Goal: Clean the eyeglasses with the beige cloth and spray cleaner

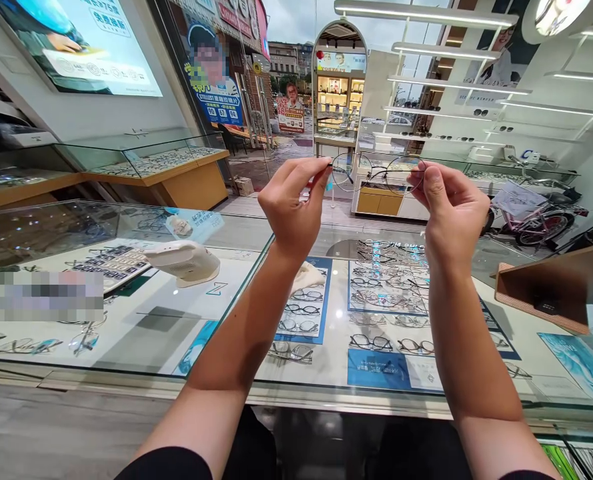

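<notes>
A pair of thin-rimmed round eyeglasses (371,173) is held up in front of me, above the glass counter. My left hand (296,200) pinches its left end between thumb and fingers. At the right end, my right hand (449,200) is closed on the frame beside the right lens, thumb on the near side. Both forearms reach over the display case. Beneath them, rows of eyeglasses (371,341) lie inside the case on white and blue panels.
The glass counter (306,393) spans the front. A white sculpted piece (183,262) stands at its left, a brown wooden panel (551,293) at its right. Further off are a second display case (176,173), an arched mirror (340,87) and a pink bicycle (541,217).
</notes>
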### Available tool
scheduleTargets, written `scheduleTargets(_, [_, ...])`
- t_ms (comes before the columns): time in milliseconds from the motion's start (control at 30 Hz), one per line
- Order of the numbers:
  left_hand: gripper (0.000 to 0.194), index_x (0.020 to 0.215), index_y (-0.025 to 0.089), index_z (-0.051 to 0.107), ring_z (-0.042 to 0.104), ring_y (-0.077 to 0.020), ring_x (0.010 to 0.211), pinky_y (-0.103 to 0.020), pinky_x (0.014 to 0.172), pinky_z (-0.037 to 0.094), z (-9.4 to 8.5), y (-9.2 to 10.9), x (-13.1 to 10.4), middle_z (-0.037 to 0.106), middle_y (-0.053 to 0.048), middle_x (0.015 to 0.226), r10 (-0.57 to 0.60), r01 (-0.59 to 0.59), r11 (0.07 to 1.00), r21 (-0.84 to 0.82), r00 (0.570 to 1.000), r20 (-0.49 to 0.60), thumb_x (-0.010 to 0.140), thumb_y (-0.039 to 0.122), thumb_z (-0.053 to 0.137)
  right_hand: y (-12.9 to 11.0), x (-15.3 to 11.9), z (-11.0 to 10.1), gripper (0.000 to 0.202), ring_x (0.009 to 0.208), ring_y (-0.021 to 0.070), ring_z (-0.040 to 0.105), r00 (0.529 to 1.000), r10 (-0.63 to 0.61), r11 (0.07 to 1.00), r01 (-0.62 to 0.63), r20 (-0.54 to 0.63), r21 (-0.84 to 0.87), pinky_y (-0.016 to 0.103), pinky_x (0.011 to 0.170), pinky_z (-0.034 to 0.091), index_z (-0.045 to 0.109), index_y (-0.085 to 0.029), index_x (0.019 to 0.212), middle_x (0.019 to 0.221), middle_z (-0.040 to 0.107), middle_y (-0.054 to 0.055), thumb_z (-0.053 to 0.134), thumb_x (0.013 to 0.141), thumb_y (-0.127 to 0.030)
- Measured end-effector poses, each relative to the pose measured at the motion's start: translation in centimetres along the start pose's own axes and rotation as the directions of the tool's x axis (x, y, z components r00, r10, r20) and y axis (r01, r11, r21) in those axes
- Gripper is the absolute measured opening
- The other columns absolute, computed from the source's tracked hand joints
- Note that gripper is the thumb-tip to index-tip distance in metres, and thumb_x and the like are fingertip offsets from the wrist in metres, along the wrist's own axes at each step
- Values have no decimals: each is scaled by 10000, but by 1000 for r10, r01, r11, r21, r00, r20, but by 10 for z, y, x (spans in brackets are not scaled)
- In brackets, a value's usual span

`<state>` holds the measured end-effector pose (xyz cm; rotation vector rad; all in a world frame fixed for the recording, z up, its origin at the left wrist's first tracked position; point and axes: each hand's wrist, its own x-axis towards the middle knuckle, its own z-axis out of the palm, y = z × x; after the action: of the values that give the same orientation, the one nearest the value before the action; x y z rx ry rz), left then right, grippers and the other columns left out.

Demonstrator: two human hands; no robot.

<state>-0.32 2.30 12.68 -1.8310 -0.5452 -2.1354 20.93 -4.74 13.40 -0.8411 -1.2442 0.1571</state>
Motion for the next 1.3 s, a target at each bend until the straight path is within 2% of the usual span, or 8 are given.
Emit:
scheduleTargets(167, [186,1114,257,767,745,-172,1024,-330,875,629,1,-3,-3,776,-28,1049,-70,65,997,51,993,94,1060,358,622,-2,2,-1,434,1137,235,767,997,67,995,-70,33,73,411,913,653,762,-318,1200,1174,791,60,665,944,-653])
scheduleTargets(467, [202,1137,261,764,729,-183,1061,-333,936,606,-1,-6,-3,762,-40,1071,-103,94,993,71,986,130,1072,331,585,-2,4,-3,328,1103,226,770,983,124,975,-146,136,166,439,999,626,745,-305,1197,1189,793,63,713,938,-503])
scheduleTargets(633, [178,1081,258,781,729,-177,984,-334,903,589,-2,-14,0,781,-35,1018,-125,114,991,69,976,179,1049,317,617,-2,9,-9,263,1012,219,777,940,261,959,-279,217,55,429,936,636,771,-276,1125,1095,809,63,719,906,-413])
scheduleTargets(800, [146,998,253,805,731,-181,919,-331,850,566,-4,-18,2,803,-33,977,-96,82,995,53,926,366,1003,261,659,-1,13,-17,252,999,228,750,896,292,956,-275,334,-100,432,924,609,803,-251,980,1031,814,62,766,866,-472])
scheduleTargets(867, [143,994,246,811,735,-183,900,-328,823,554,-4,-16,3,807,-36,971,-57,52,998,24,881,469,990,251,668,0,12,-18,290,978,226,734,862,293,956,-252,413,-154,426,913,593,813,-245,966,1023,816,62,805,833,-503])
scheduleTargets(1000, [154,990,235,818,734,-183,865,-328,789,533,-3,-10,3,810,-48,958,-1,18,1000,-24,814,580,984,239,664,3,11,-18,327,918,232,716,727,340,939,-235,597,-250,437,880,576,828,-234,920,978,814,74,832,809,-542])
scheduleTargets(1200, [147,967,240,824,742,-184,865,-335,803,546,-5,-2,7,815,-45,945,-3,47,997,-59,804,595,971,249,677,7,14,-23,314,923,236,723,626,381,923,-294,681,-246,443,885,575,832,-236,865,941,812,75,840,812,-545])
scheduleTargets(1300, [123,938,243,824,745,-179,856,-333,813,570,-5,-2,8,818,-37,922,-29,112,988,-104,805,592,954,275,706,5,17,-26,326,924,240,738,604,382,918,-338,700,-210,444,892,577,826,-220,848,947,820,90,876,782,-535])
